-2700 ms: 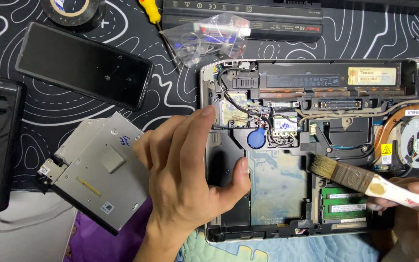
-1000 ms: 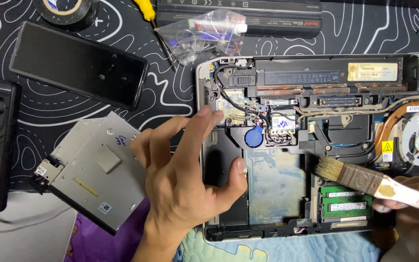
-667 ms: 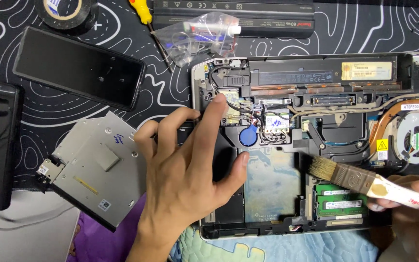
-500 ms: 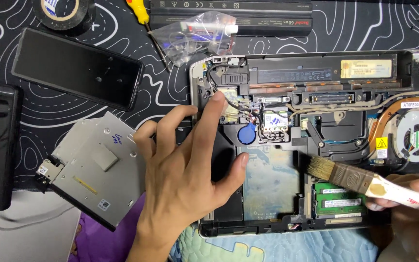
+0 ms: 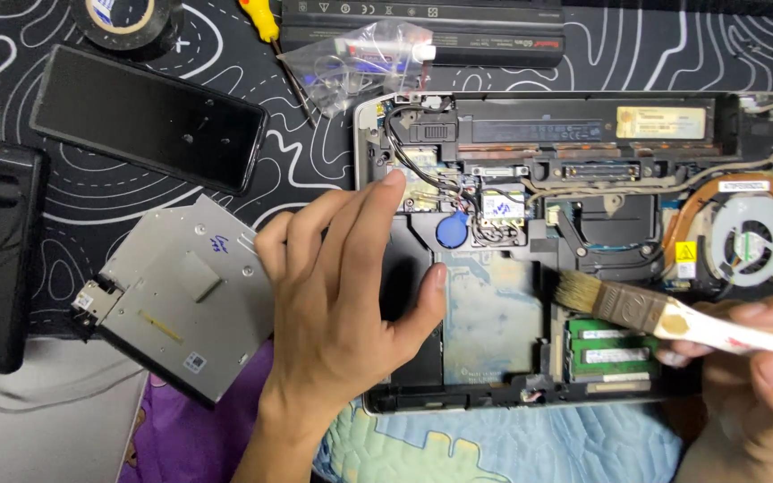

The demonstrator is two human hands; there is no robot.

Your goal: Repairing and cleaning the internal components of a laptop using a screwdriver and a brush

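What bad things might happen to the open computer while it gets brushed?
The brush bristles might snag the thin wires near the blue round battery and tug them loose. The left hand presses on the open laptop, so it might bump bare parts. Dust might land on the green memory sticks.

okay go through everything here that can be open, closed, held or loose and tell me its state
laptop: bottom cover off, internals exposed.
left hand: flat on laptop, holding nothing.
right hand: gripping paintbrush, bristles over laptop.
optical drive: removed, lying on mat.
battery: out, above laptop.
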